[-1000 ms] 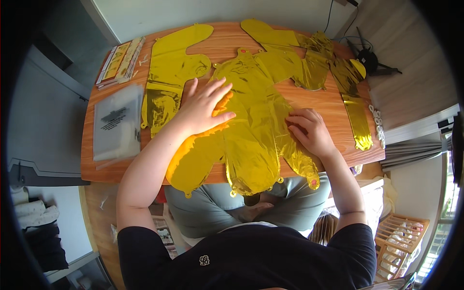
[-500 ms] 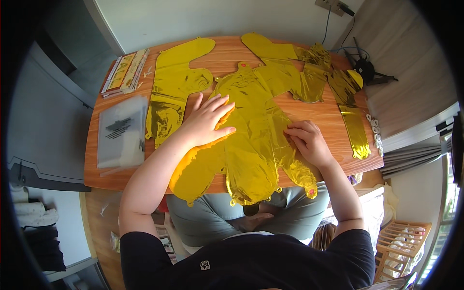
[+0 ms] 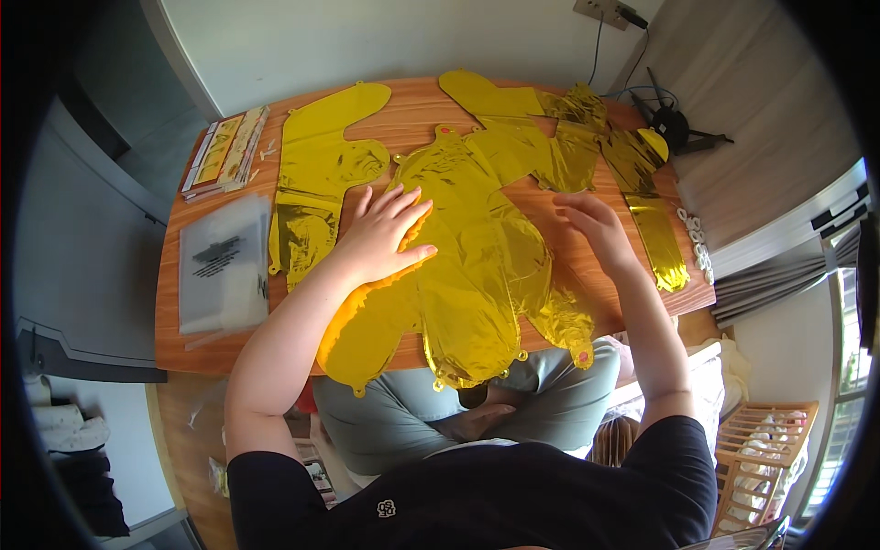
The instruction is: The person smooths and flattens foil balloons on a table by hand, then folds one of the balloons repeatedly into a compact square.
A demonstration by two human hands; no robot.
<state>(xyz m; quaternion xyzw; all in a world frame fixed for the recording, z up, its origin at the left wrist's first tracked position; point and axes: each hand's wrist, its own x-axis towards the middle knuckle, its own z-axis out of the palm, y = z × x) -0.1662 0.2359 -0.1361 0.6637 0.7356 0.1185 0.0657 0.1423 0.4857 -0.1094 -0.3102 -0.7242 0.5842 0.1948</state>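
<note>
A large gold foil balloon (image 3: 463,275), flat and creased, lies over the middle of the table, its near end at the front edge. My left hand (image 3: 380,240) rests on its left part, palm down with fingers spread. Under that hand runs a crinkled edge that looks orange. My right hand (image 3: 598,231) hovers just right of the balloon with its fingers loosely bent and apart, nothing visible in it. Small tabs stick out along the balloon's rim, and a red spot marks its lower right corner.
Another flat gold foil piece (image 3: 316,174) lies to the left, with more foil (image 3: 504,105) at the back right and a narrow piece (image 3: 655,229) beyond my right hand. Clear plastic bags (image 3: 225,275), printed packs (image 3: 225,151), white rings (image 3: 698,243) and a black router-like device (image 3: 674,128) edge the table.
My right hand has let go of the balloon's right side and lifted up and away. That side has shifted and its folds have changed. My left hand stays on the foil.
</note>
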